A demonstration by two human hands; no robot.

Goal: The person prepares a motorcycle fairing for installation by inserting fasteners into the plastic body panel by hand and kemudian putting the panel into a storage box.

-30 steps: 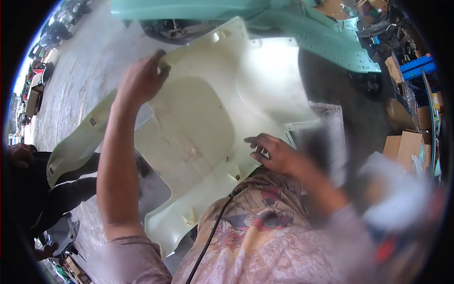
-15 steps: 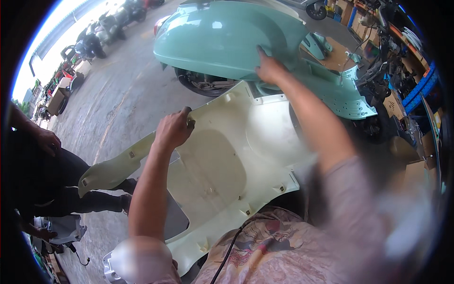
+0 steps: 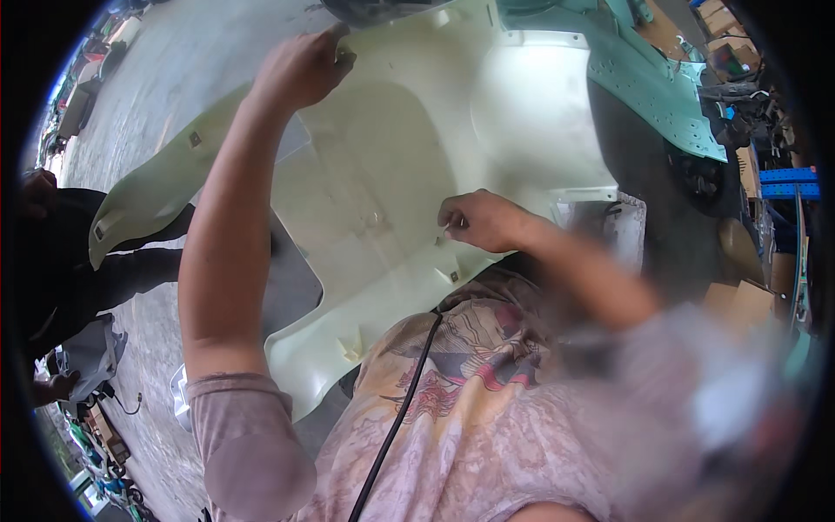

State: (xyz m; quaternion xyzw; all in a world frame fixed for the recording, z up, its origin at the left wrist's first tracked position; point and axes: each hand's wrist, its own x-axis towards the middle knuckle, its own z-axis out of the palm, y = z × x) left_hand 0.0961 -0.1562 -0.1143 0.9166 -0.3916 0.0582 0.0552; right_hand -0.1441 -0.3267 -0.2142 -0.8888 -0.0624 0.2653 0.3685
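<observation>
A large cream plastic scooter body panel (image 3: 409,165) is held up in front of me, its inner side facing me. My left hand (image 3: 300,65) grips the panel's far upper edge. My right hand (image 3: 478,219) is closed at the panel's near lower edge, fingers pinched together on something small that I cannot make out. A black cable (image 3: 400,409) runs down my patterned shirt.
A mint green scooter body (image 3: 661,96) stands behind the panel at upper right. Another person in dark clothes (image 3: 70,252) crouches at the left on the concrete floor (image 3: 165,104). Cardboard boxes (image 3: 739,296) and a blue crate (image 3: 787,183) crowd the right side.
My right hand came off the panel's far top edge and dropped to its near lower edge. The view tilted down, and the panel now sits closer to me.
</observation>
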